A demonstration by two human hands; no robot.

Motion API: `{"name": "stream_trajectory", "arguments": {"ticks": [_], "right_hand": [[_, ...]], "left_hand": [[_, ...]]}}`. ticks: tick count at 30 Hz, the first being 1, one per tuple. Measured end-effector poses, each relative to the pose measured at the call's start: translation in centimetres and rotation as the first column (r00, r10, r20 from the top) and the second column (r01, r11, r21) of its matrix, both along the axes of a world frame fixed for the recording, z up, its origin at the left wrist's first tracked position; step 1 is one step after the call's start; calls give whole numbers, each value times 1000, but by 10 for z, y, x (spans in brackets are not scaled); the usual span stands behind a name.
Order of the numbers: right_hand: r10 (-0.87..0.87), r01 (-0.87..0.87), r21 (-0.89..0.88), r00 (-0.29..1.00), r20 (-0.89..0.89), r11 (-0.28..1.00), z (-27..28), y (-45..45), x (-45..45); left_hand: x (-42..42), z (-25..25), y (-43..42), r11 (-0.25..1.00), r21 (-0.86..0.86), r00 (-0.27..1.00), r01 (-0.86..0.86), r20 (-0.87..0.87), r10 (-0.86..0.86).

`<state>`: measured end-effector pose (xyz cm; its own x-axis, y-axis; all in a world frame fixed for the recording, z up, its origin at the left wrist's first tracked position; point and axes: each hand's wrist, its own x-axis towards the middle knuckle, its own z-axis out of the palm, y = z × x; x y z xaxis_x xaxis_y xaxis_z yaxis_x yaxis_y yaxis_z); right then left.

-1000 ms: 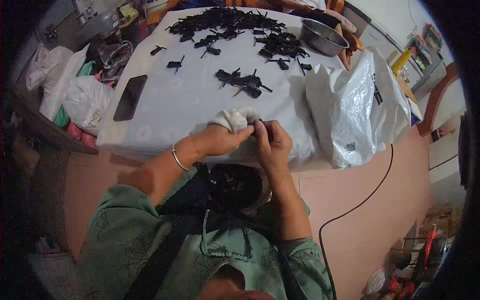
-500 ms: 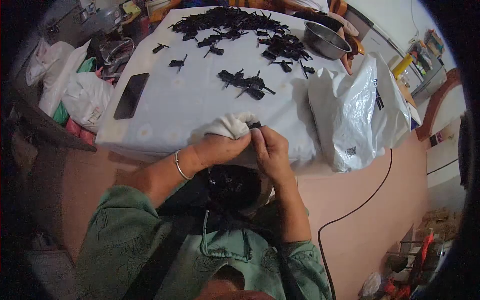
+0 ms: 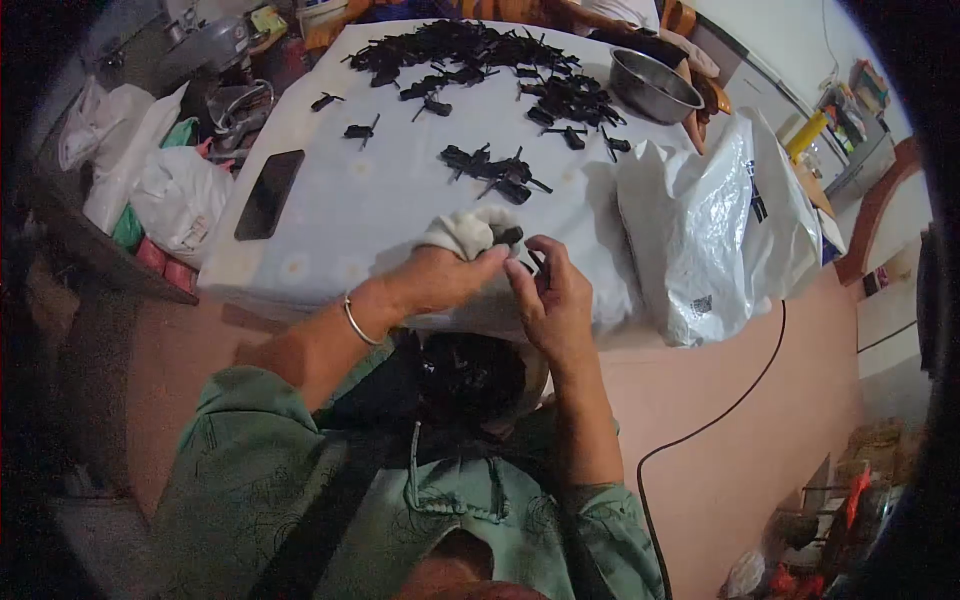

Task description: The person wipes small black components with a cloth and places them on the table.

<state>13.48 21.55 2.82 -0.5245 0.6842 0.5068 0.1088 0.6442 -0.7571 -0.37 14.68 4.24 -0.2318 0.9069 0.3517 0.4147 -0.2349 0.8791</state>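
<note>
My left hand [image 3: 455, 268], with white cloth [image 3: 462, 232] over its fingers, grips a small black plastic part [image 3: 510, 237] near the table's front edge. Just to the right, apart from that part, is my right hand [image 3: 555, 295], its thumb and fingers curled. A thin dark sliver shows between them, too small to name. Several similar black parts [image 3: 497, 172] with thin protruding stems lie in a small group beyond my hands. Farther back sits a large heap of them [image 3: 460, 50].
The white-covered table [image 3: 330, 225] bears a phone [image 3: 270, 195] at left, a metal bowl [image 3: 655, 88] at back right and a white plastic bag [image 3: 685, 235] at right. A dark container [image 3: 470, 370] is below my hands. A cable [image 3: 700, 428] crosses the floor. Another person [image 3: 620, 12] is at the far side.
My right hand has moved a little right, away from the left, and its thumb and forefinger have parted somewhat. More of the black part in my left hand now shows.
</note>
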Motion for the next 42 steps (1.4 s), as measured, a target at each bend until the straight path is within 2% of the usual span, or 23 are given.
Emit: {"name": "stream_trajectory", "arguments": {"ticks": [1,3,4,6,10,12,13,15,16,18,19,21,25,26,27,28,30,31,33,35,37,39,42], "right_hand": [[-64,46,105,983,174,993,3,0,2],[-35,4,212,989,143,977,-12,5,-3],[-5,-32,318,993,115,947,-18,8,-5],[-97,46,278,981,170,959,-16,10,-4],[-265,196,275,933,245,941,-16,16,-5],[-305,249,240,924,233,938,-14,16,-7],[-356,312,205,907,227,928,-13,18,-7],[-398,367,225,910,116,903,-17,35,-1],[-432,418,239,902,8,877,-20,40,2],[-426,415,185,905,18,891,-11,32,7],[-174,173,62,985,10,983,-7,23,10],[217,-213,-125,976,17,969,-4,8,16],[266,-264,64,964,-10,962,-11,-5,10],[265,-263,65,964,-10,962,-10,-5,11],[307,-306,68,952,-10,950,-7,-5,13],[349,-348,71,937,-10,935,-5,-5,15],[412,-413,-29,910,-39,910,-8,-3,18],[470,-476,-127,879,-75,870,-9,-3,20],[489,-498,-182,867,-93,848,-3,-5,26],[510,-521,-231,853,-107,822,0,-5,27],[398,-401,-34,915,-68,915,-2,-10,24],[324,-332,-48,938,-127,942,-13,-10,16],[217,-232,-119,968,-127,966,-16,-14,14]], "left_hand": [[-4,-2,1,1000,4,1000,-4,0,4],[-12,-5,-1,988,-62,970,144,206,-129],[-14,-5,-3,987,-65,970,147,202,-132],[-17,0,-8,998,68,1000,17,-18,-15],[-19,20,-32,986,149,996,82,28,-87],[-22,27,-38,988,-137,977,-73,190,99],[-22,25,-38,988,-132,978,-76,185,100],[-19,14,-38,997,-36,780,66,625,-29],[-16,10,-36,997,-39,777,65,629,-26],[-11,7,-31,998,46,621,51,781,-68],[-10,8,-30,997,52,621,48,781,-71],[-6,9,-31,988,35,495,148,863,-104],[0,3,-34,984,-17,502,180,861,-77],[-3,3,-37,980,-148,826,133,563,-27],[-4,2,-38,969,-244,988,35,152,3],[0,-1,-37,969,-244,988,36,151,1],[9,-9,-35,1000,9,1000,-20,-21,20],[8,-8,-37,1000,7,1000,-18,-23,18],[8,1,-41,960,-275,980,-44,174,94],[8,4,-38,977,-214,970,21,242,32],[9,6,-39,985,-153,950,84,309,-33],[13,8,-42,937,-250,920,245,364,-144],[21,10,-44,937,-179,916,299,329,-230]]}}
